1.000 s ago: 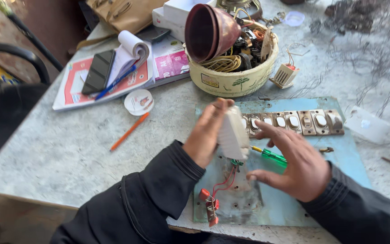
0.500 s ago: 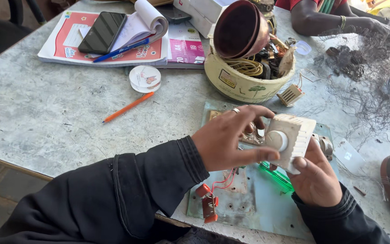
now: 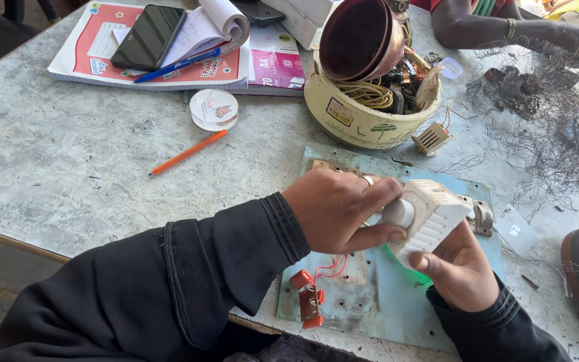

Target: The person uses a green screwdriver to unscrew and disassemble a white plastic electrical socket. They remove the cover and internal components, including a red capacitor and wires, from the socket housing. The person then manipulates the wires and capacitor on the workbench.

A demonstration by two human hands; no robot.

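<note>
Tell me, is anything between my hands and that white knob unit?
Nothing visible. The left hand pinches the round knob on the white regulator unit, and the right hand holds the unit from beneath, above the pale blue board.

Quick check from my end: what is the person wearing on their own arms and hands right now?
Both arms are in long black sleeves with ribbed knit cuffs at the wrists. The left hand is bare apart from a silver-coloured ring on one finger. The right hand is bare, with no glove or ring visible.
</note>
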